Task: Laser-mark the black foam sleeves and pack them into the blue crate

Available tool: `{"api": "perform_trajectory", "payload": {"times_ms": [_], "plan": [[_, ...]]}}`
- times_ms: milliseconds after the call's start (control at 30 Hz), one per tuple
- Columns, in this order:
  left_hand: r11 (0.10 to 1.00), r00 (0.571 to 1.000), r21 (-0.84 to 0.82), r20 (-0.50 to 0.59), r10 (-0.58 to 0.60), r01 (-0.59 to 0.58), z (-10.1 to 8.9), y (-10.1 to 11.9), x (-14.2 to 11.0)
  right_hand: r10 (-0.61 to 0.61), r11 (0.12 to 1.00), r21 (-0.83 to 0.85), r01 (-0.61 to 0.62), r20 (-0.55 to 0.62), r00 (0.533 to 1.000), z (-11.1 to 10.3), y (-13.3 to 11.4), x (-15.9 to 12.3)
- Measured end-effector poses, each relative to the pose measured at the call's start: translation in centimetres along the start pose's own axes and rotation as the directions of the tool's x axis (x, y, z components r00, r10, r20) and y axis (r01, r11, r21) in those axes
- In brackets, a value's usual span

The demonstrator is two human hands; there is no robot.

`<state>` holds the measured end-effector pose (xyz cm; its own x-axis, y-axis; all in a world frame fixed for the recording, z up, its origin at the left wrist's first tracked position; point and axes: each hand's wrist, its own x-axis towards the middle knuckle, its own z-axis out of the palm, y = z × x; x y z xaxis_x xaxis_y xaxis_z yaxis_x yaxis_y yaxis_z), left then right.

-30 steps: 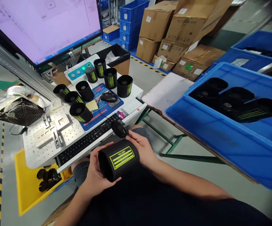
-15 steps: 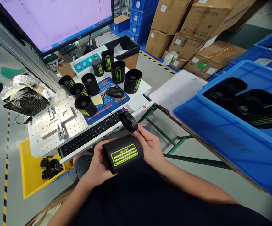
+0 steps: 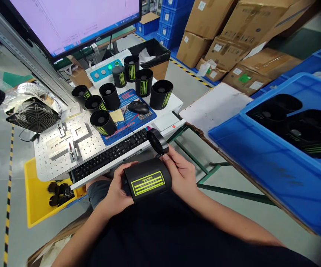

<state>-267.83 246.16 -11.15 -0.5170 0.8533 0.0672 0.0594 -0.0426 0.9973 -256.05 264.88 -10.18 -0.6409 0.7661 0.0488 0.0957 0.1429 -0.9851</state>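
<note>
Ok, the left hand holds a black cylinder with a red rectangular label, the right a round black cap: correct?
No: the head view shows the label printed in yellow-green, not red. The left hand holds the black cylinder, the right hand the round black cap.

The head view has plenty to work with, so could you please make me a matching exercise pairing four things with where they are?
Things:
1. Labelled tube
2. Round lid
3. Mouse
4. Keyboard

Places:
A. On the blue mat
B. In the left hand
C. On the white tray
D. In the fingers of the right hand

Pairs: 1-B, 2-D, 3-A, 4-C.
</note>
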Motion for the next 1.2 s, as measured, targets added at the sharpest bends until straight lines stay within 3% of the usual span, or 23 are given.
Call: {"api": "perform_trajectory", "payload": {"times_ms": [267, 1200], "plan": [[0.998, 0.999, 0.061, 0.028, 0.021, -0.023, -0.1, -0.5, 0.1, -0.090, 0.994, -0.059, 0.087, -0.048, 0.995, -0.2, 0.7, -0.3], [0.997, 0.999, 0.066, 0.021, -0.029, 0.028, 0.5, -0.5, -0.1, -0.106, 0.989, -0.105, 0.101, -0.047, 0.993, 0.0, 0.8, -0.2]]}}
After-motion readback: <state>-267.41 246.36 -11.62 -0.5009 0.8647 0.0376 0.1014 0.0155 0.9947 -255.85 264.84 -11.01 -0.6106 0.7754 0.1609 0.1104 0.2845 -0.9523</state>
